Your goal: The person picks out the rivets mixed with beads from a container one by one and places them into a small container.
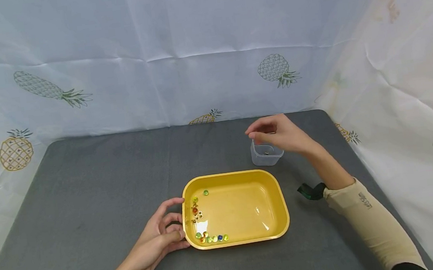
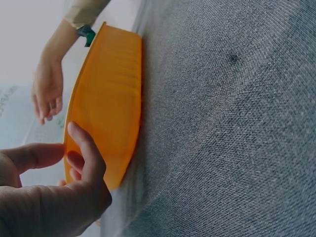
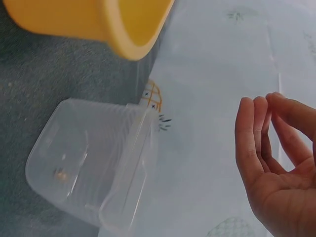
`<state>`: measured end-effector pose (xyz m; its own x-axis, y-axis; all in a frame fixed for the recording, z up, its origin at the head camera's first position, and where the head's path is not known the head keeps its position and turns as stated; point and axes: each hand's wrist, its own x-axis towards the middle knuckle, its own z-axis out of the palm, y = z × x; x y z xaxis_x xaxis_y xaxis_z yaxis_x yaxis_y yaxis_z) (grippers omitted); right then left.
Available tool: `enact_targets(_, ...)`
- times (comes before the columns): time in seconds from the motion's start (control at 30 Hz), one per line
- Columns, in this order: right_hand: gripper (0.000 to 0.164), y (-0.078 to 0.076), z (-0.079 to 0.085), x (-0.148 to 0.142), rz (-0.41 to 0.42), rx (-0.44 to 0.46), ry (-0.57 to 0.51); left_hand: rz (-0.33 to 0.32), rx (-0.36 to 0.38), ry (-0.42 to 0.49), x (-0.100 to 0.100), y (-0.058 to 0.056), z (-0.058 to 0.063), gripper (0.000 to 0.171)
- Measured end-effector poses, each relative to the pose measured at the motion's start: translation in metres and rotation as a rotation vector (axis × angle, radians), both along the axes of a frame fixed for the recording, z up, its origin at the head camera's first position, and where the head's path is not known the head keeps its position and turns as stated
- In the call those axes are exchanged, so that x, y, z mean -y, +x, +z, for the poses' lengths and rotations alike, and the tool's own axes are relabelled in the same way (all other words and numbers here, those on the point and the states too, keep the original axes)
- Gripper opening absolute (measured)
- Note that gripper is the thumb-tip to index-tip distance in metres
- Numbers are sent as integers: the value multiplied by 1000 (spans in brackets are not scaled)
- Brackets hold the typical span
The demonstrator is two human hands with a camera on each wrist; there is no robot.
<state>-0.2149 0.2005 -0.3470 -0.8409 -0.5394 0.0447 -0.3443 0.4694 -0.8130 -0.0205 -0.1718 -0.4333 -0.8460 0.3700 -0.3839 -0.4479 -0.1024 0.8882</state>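
A yellow tray [image 1: 241, 208] stands on the grey table; in it lie colored glass marbles [image 1: 214, 238] and small gold-colored pieces [image 1: 199, 215], gathered toward its left side and front left corner. My left hand [image 1: 161, 232] rests at the tray's left end, fingertips touching the outside of the rim; the left wrist view shows fingers [image 2: 84, 143] against the outer wall. Above a clear plastic container [image 1: 267, 158] hovers my right hand [image 1: 280, 134], fingertips brought close to the thumb. Nothing shows between these fingertips [image 3: 247, 106]; a tiny piece could be hidden. A few small pieces [image 3: 60, 174] lie in the container.
The container stands behind the tray's back right corner. A dark green band [image 1: 312, 191] hangs at the right wrist by the beige sleeve [image 1: 370, 220]. White cloth with pineapple prints [image 1: 273, 67] hangs behind and beside the grey table [image 1: 100, 201].
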Motion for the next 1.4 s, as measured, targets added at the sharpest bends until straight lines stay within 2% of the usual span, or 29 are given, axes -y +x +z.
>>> enact_targets(0.2,19,5,3,13,33,-10,3,-5,-8,15,1,1,-1,81)
enact_targets(0.43,17,9,8,30,74,-72,27,-11,-18,24,2,1,-1,80)
enact_targets(0.87,16,17,9,67,164,-116,34,-9,-10,20,1,1,-1,81)
enact_targets(1.13,14,25,3,89,233,-143,72,-6,-5,21,1,1,-2,82)
enact_targets(1.4,14,30,-8,109,343,-89,91,-4,-2,17,1,1,-1,82)
